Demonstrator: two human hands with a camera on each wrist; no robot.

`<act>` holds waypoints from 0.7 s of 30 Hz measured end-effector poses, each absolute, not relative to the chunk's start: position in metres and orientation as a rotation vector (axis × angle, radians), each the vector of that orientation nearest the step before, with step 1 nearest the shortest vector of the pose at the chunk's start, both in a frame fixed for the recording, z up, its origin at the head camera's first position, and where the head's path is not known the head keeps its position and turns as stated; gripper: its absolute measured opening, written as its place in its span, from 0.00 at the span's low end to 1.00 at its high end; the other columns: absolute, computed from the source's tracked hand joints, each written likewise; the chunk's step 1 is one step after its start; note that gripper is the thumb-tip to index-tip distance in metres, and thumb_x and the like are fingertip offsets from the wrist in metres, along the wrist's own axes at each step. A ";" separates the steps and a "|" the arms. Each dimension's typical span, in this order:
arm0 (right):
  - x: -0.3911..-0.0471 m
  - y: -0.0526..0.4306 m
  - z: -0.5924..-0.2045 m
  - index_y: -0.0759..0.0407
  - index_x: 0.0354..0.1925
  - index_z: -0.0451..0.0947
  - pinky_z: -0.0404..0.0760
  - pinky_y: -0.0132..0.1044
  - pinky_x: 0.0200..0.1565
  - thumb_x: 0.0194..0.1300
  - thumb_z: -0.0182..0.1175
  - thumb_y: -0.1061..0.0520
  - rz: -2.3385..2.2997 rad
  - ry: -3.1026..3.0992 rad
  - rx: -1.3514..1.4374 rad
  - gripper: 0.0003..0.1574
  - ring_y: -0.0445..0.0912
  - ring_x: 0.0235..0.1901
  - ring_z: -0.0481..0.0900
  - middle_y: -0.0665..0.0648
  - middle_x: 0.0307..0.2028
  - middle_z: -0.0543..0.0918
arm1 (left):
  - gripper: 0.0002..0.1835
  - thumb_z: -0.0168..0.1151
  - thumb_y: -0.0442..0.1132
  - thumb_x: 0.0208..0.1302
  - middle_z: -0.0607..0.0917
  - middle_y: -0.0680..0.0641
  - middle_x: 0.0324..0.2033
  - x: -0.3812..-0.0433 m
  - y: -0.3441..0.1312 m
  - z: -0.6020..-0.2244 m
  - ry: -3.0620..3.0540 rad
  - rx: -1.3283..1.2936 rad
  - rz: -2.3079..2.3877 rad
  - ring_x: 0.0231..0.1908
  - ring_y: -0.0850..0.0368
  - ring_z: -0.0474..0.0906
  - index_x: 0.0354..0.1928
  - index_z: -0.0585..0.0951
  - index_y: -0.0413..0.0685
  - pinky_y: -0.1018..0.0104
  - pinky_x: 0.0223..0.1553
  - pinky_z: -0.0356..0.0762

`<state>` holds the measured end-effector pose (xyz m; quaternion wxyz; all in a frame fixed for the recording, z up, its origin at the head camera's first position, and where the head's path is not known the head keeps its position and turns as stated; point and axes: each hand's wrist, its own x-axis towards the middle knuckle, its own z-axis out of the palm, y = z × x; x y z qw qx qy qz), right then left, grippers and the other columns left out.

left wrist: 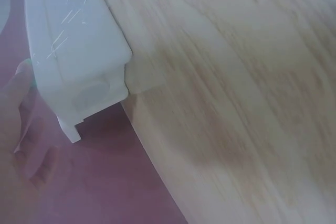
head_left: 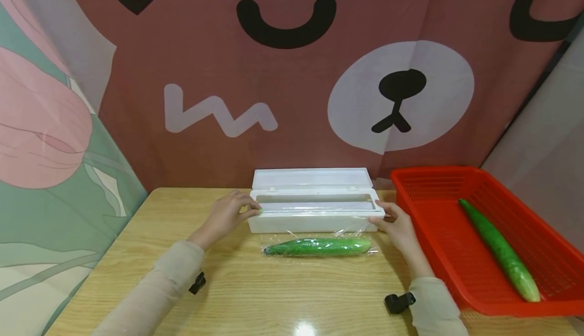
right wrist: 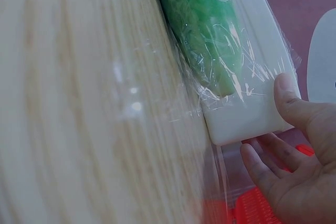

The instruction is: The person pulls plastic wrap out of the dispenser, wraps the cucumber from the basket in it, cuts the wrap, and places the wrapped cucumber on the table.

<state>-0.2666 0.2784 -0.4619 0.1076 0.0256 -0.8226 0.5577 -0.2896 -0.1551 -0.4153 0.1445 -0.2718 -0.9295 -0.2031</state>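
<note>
A white cling film dispenser (head_left: 315,222) stands on the table with its lid (head_left: 312,179) raised at the back and a film roll (head_left: 315,206) inside. My left hand (head_left: 225,213) pinches a small green slider (head_left: 260,210) at the dispenser's front left corner. My right hand (head_left: 397,227) grips the opposite end, thumb on the front and fingers round the corner. In front of the dispenser lies a green cucumber (head_left: 319,247) covered by clear film (head_left: 339,234). The right wrist view shows this film stretching from the dispenser over the cucumber (right wrist: 210,35).
To the right, a red plastic basket (head_left: 449,270) holds a second cucumber (head_left: 499,250). The wooden table (head_left: 292,288) ends at a printed curtain (head_left: 296,143) behind the dispenser.
</note>
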 end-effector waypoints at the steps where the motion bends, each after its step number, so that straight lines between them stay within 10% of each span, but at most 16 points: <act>1: -0.267 0.278 -0.462 0.74 0.62 0.70 0.83 0.30 0.34 0.62 0.67 0.67 1.640 -2.417 0.078 0.32 0.65 0.45 0.81 0.78 0.58 0.73 | 0.07 0.69 0.48 0.62 0.84 0.62 0.33 -0.290 -0.156 -0.415 -2.679 -0.787 -0.582 0.40 0.56 0.79 0.40 0.88 0.59 0.64 0.32 0.75; 21: -0.266 0.277 -0.461 0.72 0.62 0.71 0.84 0.33 0.36 0.61 0.68 0.66 1.614 -2.447 0.061 0.32 0.66 0.47 0.81 0.77 0.58 0.74 | 0.06 0.70 0.44 0.61 0.86 0.58 0.39 -0.284 -0.168 -0.418 -2.675 -0.710 -0.623 0.43 0.57 0.78 0.41 0.89 0.58 0.61 0.34 0.77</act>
